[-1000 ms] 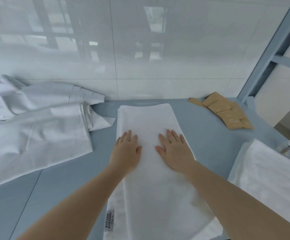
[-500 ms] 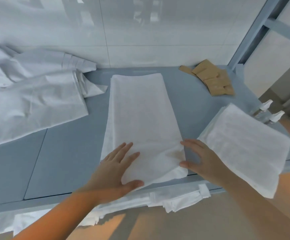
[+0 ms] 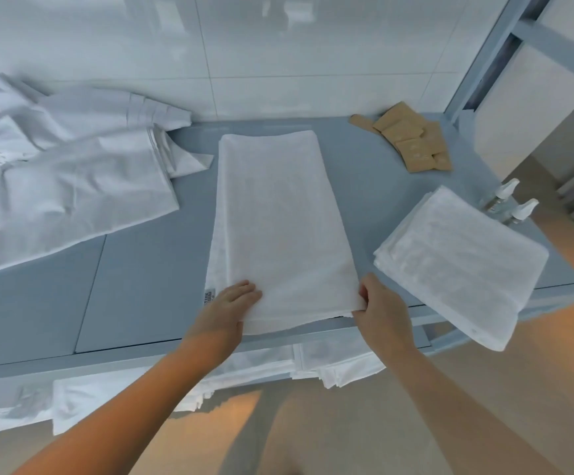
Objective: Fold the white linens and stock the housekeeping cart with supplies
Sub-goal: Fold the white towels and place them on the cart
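Note:
A long white towel [image 3: 278, 221], folded into a narrow strip, lies on the blue-grey cart top [image 3: 134, 279], running from the wall to the near edge. My left hand [image 3: 227, 310] holds its near left corner, fingers on top of the cloth. My right hand [image 3: 381, 310] grips the near right corner, thumb over the edge. A folded white towel [image 3: 460, 262] lies at the right, overhanging the cart's corner.
Rumpled white sheets [image 3: 59, 180] cover the left of the top. Tan sachets [image 3: 412, 142] lie at the back right by the blue frame post [image 3: 484, 60]. Two spray bottles [image 3: 505, 200] stand at the right edge. More white linen [image 3: 182, 385] hangs on the shelf below.
Both hands slid from the towel's middle down to its near end and took hold of the two near corners. The camera tilted down and back.

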Motion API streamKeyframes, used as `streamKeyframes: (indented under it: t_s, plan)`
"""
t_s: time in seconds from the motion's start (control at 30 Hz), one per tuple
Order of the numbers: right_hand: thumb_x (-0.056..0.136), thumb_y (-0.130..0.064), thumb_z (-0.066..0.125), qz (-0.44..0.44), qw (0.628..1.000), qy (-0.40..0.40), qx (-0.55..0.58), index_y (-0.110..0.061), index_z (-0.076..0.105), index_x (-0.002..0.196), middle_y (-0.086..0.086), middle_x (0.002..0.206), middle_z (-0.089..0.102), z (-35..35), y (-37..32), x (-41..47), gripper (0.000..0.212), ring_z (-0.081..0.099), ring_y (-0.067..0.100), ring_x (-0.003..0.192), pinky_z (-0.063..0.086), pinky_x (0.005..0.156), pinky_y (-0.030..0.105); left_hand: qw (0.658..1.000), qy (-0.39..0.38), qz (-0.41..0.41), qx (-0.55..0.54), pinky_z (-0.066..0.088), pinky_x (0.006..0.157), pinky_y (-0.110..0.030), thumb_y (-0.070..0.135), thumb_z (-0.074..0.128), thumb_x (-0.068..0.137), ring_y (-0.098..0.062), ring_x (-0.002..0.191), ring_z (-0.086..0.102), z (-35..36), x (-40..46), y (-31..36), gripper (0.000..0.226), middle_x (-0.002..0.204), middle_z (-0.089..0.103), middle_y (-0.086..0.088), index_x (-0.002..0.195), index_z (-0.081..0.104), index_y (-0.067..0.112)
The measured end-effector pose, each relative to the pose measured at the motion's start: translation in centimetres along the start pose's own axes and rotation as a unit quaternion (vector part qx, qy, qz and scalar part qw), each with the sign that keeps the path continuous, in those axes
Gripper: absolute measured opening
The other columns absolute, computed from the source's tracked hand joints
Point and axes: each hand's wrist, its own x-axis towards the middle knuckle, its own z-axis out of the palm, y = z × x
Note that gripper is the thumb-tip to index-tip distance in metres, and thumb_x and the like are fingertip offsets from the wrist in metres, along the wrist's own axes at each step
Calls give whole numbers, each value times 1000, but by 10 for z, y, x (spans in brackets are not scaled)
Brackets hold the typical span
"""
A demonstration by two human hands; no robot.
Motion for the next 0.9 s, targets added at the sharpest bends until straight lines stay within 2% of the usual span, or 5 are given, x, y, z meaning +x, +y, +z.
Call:
streamKeyframes:
  t_s: [0.33, 0.43, 0.67, 0.77, 0.9]
  plan:
    - [71, 15, 52, -12, 1000, 1, 1, -14, 51, 123, 8, 122, 43, 10, -4, -21, 60, 53, 30, 95, 46, 70, 34, 974, 93, -110, -173, 44, 86, -12, -13, 40, 80, -5, 81, 61, -32, 6, 19, 58, 105, 64, 16, 103, 70, 32]
    - [71, 19, 44, -53, 998, -41, -11, -24, 44, 138, 7, 142, 32, 17, 1, -25, 79, 37, 27, 120, 41, 92, 31, 978, 61, -68, -187, 31, 97, -1, -20, 40, 76, -7, 118, 53, -27, -1, 15, 59, 120, 58, 13, 109, 70, 18]
    - [80, 12, 30, -184, 951, -130, -214, -37, -26, 139, -5, 152, -30, 22, 23, -29, 96, -22, 23, 144, -14, 114, 37, 984, -27, 173, 36, 21, 118, -36, -16, 45, 73, -24, 145, 17, -19, -20, -17, 69, 151, 30, -8, 139, 46, 6]
    - [83, 7, 32, -176, 938, -170, -244, -32, -27, 142, 0, 154, -29, 19, 23, -29, 92, -27, 24, 142, -12, 116, 42, 981, -119, 143, 46, 9, 120, -30, -6, 43, 85, -18, 147, -2, -2, -32, -25, 67, 156, 7, -2, 147, 28, 13]
    - [89, -28, 41, -159, 929, -256, -214, -33, -13, 150, -4, 156, -26, 0, 15, -24, 81, -31, 15, 140, -15, 116, 41, 975, -101, 198, 31, 28, 115, -37, 31, 44, 94, -20, 143, 25, -6, -43, -15, 49, 150, 38, -4, 138, 49, 11]
